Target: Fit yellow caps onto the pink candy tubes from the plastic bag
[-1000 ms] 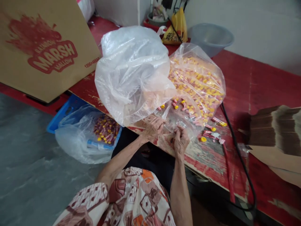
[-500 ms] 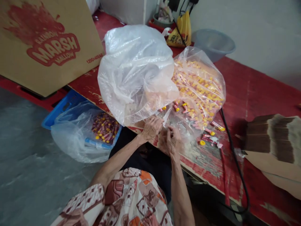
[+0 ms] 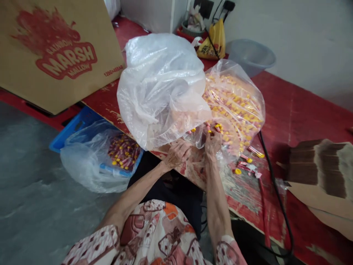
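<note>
My left hand [image 3: 178, 151] is closed at the table's front edge, fingers curled together beneath the lip of a large white plastic bag [image 3: 162, 84]. Whatever it may hold is hidden. My right hand [image 3: 213, 144] reaches forward at the mouth of a clear plastic bag [image 3: 234, 103] full of small pink wrapped pieces with yellow caps. Its fingers are stretched out, their tips by a few loose yellow-capped pieces [image 3: 217, 127]. More such pieces and a yellow cap [image 3: 237, 171] lie on the worn red table [image 3: 278, 99], right of that hand.
A blue crate [image 3: 63, 136] lined with plastic, holding more pieces, stands low on the left. Behind it is a marshmallow carton [image 3: 82, 88]. A black cable [image 3: 271, 169] crosses the table beside stacked brown cardboard [image 3: 311, 162]. At the back are a translucent basin [image 3: 250, 55] and a yellow bag [image 3: 216, 40].
My right hand has moved forward, away from the left hand, to the loose pieces at the clear bag's mouth. The left hand stays closed in nearly the same place. The view has shifted slightly.
</note>
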